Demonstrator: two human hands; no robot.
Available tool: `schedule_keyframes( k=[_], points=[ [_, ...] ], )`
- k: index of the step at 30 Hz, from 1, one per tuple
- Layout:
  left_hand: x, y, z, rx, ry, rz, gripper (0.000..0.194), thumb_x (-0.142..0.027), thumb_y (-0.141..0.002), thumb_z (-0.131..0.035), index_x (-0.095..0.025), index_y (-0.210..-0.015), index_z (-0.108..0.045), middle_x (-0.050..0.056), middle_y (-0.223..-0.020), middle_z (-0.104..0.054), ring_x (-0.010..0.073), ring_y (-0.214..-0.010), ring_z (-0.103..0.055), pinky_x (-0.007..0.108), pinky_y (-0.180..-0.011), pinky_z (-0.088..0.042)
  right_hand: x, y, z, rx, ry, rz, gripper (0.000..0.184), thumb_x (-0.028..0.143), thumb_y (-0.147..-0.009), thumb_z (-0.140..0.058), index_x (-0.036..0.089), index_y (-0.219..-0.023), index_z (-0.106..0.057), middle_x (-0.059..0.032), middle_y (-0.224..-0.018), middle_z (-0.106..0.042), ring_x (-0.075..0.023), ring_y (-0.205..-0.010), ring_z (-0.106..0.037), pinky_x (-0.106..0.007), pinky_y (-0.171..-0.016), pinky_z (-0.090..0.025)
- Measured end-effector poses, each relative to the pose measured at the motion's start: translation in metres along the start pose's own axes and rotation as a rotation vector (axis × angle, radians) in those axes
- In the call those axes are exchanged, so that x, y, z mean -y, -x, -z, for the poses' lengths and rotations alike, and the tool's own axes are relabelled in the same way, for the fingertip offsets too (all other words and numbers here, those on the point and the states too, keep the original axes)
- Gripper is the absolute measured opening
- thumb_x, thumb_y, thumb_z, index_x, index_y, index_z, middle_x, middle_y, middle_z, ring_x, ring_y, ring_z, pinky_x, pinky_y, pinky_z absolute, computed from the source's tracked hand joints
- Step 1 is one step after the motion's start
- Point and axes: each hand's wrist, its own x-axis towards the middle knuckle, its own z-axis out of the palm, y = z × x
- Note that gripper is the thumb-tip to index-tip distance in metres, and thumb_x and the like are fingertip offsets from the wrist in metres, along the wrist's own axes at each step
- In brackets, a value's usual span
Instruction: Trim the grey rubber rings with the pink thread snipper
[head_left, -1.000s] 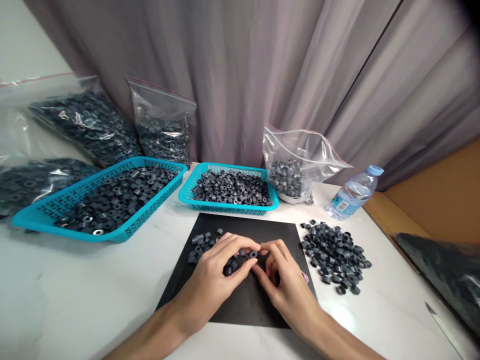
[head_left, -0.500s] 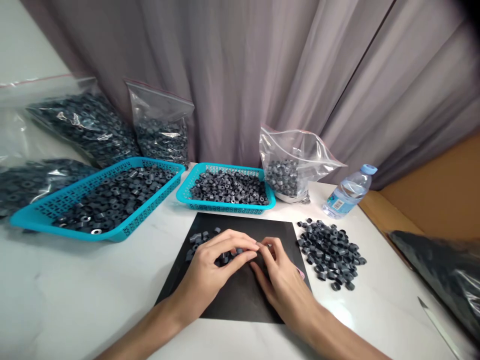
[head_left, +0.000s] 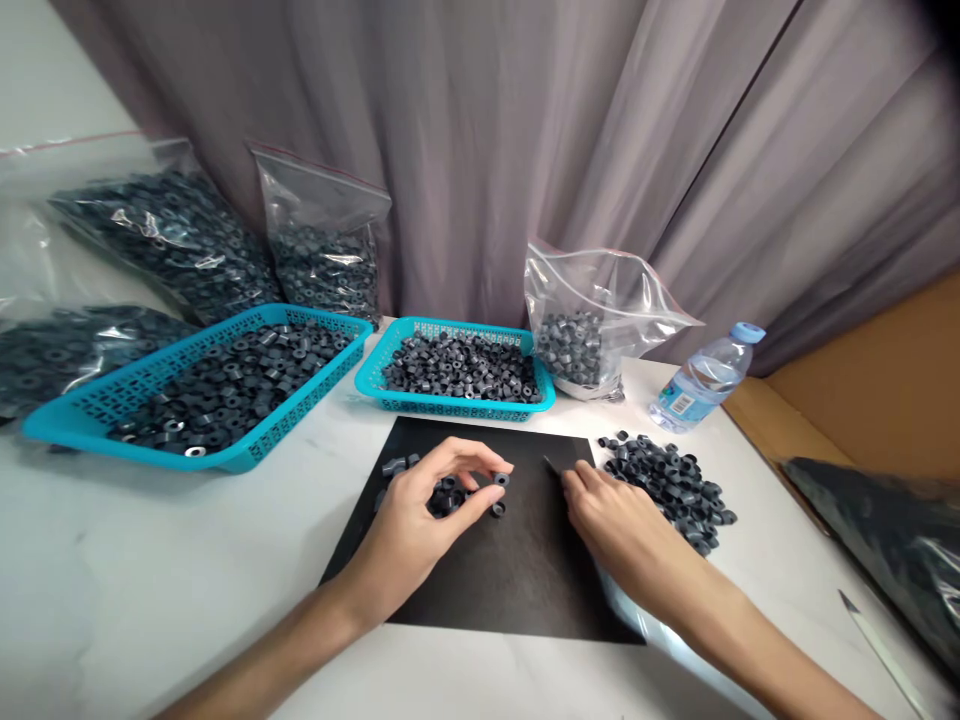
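Note:
Between the thumb and fingertips of my left hand (head_left: 427,520) is a small grey cylinder with a hole through it (head_left: 502,481), its end facing me. Just below it, a second such cylinder (head_left: 498,510) rests on the black mat (head_left: 510,580). More grey pieces (head_left: 448,497) lie on the mat behind my left hand, partly hidden by it. My right hand (head_left: 611,505) is closed at the mat's right edge around a thin pointed tool (head_left: 551,465). Only the dark tip of that tool shows; its handle is covered by the fingers.
Right of the mat lies a heap of grey pieces (head_left: 675,480), with a water bottle (head_left: 709,380) behind. Two blue baskets (head_left: 457,408) (head_left: 247,455) hold similar pieces. Filled plastic bags (head_left: 322,240) (head_left: 574,345) stand behind. A blade-like strip (head_left: 881,650) lies far right.
My hands have moved apart. The right went right and now shows a pointed tool; the left stays near the mat's middle, with the pinched cylinder now visible.

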Motion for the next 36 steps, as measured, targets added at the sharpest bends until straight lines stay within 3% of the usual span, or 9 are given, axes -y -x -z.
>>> schedule_keyframes(
  k=[3, 9, 14, 19, 22, 30, 36],
  points=[
    [-0.002, 0.0, 0.0, -0.002, 0.024, 0.004, 0.014, -0.022, -0.089, -0.068, -0.024, -0.103, -0.066, 0.001, -0.103, -0.074, 0.0148, -0.09, -0.065, 0.028, -0.085, -0.051, -0.003, -0.004, 0.009, -0.035, -0.2, -0.049, 0.016, 0.01, -0.097, -0.042, 0.018, -0.092, -0.056, -0.0074, -0.085, -0.06, -0.0202, -0.07, -0.062, -0.03, -0.058, -0.044],
    [-0.003, -0.002, 0.004, -0.006, 0.108, 0.055, 0.015, -0.025, -0.089, -0.07, -0.025, -0.103, -0.069, 0.0, -0.106, -0.074, 0.0156, -0.098, -0.067, 0.027, -0.087, -0.05, -0.012, -0.009, 0.05, -0.239, -0.673, -0.049, 0.023, 0.027, -0.106, -0.034, 0.022, -0.107, -0.057, -0.0068, -0.096, -0.06, -0.0187, -0.08, -0.063, -0.031, -0.072, -0.051],
    [-0.004, -0.003, 0.007, 0.011, 0.239, 0.15, 0.02, -0.03, -0.086, -0.073, -0.025, -0.105, -0.069, 0.001, -0.108, -0.075, 0.0187, -0.107, -0.068, 0.028, -0.094, -0.051, -0.015, -0.004, 0.061, -0.162, -0.852, 0.03, 0.021, 0.036, -0.1, -0.054, 0.026, -0.116, -0.063, -0.0043, -0.096, -0.065, -0.0168, -0.081, -0.063, -0.027, -0.069, -0.051],
    [-0.009, -0.003, 0.006, 0.019, 0.317, 0.213, 0.02, -0.031, -0.083, -0.076, -0.024, -0.102, -0.074, 0.002, -0.115, -0.075, 0.0217, -0.111, -0.069, 0.027, -0.094, -0.053, -0.011, 0.0, 0.055, -0.241, -0.85, 0.204, 0.035, 0.029, -0.102, -0.052, 0.024, -0.136, -0.057, -0.0031, -0.086, -0.062, -0.0145, -0.072, -0.059, -0.027, -0.068, -0.049],
    [-0.012, -0.003, 0.007, 0.04, 0.386, 0.265, 0.024, -0.031, -0.082, -0.077, -0.024, -0.105, -0.071, 0.003, -0.113, -0.077, 0.0229, -0.109, -0.071, 0.028, -0.093, -0.054, -0.01, -0.002, 0.052, -0.289, -0.803, 0.263, 0.036, 0.028, -0.103, -0.049, 0.022, -0.137, -0.057, -0.004, -0.085, -0.062, -0.0146, -0.07, -0.058, -0.027, -0.066, -0.049],
    [-0.017, -0.002, 0.008, 0.049, 0.479, 0.298, 0.024, -0.028, -0.08, -0.079, -0.021, -0.1, -0.068, 0.005, -0.105, -0.08, 0.0239, -0.106, -0.073, 0.034, -0.097, -0.055, -0.007, -0.003, 0.048, -0.419, -0.691, 0.314, 0.038, 0.021, -0.102, -0.048, 0.023, -0.14, -0.054, -0.0042, -0.081, -0.063, -0.0154, -0.067, -0.056, -0.029, -0.062, -0.046],
    [-0.015, -0.002, 0.007, 0.071, 0.511, 0.325, 0.024, -0.027, -0.079, -0.08, -0.021, -0.1, -0.068, 0.006, -0.105, -0.08, 0.0235, -0.105, -0.073, 0.033, -0.097, -0.055, -0.008, -0.005, 0.044, -0.428, -0.617, 0.322, 0.038, 0.021, -0.101, -0.051, 0.021, -0.139, -0.055, -0.0049, -0.084, -0.064, -0.0154, -0.069, -0.055, -0.028, -0.063, -0.046]
  ],
)
